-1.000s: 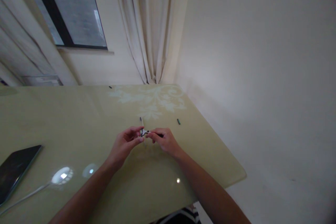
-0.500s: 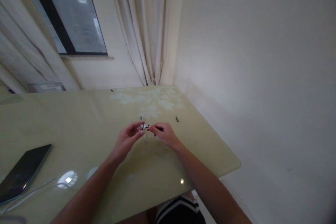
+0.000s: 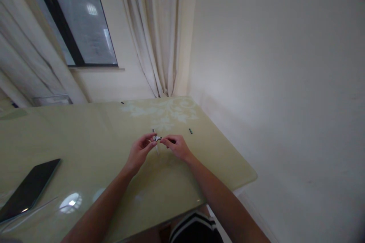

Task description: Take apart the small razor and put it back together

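Over the pale green table [image 3: 94, 148], both hands meet at a small black-and-white object [image 3: 158, 138], too small to name. My left hand [image 3: 142, 149] pinches its left side between thumb and fingers. From the right, my right hand [image 3: 175, 145] is closed at its other side, with the fingertips together. A thin pale strip [image 3: 157, 150] shows just below the left fingertips, and a small dark piece [image 3: 153, 130] appears just above them. Whether these join the held object cannot be made out.
A small dark piece [image 3: 191, 131] lies right of the hands, another [image 3: 122, 102] near the back edge. A black tablet [image 3: 30, 188] and a pale cable [image 3: 31, 214] are at the left. A wall stands beyond the table's right edge.
The view has shifted slightly, so the table's back edge sits a little lower. Both hands keep nearly the same pose around the small object.
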A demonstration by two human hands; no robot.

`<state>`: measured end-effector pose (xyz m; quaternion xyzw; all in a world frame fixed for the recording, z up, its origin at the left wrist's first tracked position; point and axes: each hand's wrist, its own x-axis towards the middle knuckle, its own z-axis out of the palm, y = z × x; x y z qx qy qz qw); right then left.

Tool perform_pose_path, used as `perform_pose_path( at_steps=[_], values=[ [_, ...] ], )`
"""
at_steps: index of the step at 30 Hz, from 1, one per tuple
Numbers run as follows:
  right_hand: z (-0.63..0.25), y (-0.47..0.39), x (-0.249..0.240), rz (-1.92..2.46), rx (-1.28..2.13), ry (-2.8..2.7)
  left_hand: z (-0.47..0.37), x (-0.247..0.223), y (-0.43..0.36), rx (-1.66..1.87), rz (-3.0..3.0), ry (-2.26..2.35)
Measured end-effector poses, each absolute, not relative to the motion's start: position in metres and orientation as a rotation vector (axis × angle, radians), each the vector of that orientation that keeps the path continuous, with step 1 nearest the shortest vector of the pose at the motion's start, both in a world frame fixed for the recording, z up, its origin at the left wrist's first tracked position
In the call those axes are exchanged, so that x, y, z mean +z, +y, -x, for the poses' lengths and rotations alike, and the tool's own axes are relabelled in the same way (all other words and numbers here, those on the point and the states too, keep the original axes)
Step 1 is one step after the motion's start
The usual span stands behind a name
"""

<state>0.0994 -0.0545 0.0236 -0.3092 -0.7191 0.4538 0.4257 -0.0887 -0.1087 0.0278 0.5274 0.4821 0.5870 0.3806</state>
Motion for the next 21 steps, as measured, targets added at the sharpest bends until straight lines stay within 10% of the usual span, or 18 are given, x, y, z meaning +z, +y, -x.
perform_pose_path(
  at_steps=[21],
  values=[
    [-0.214, 0.023, -0.009, 1.789, 0.358, -1.432, 0.083, 0.007, -0.112, 0.461, -2.204, 2.225]
  ],
)
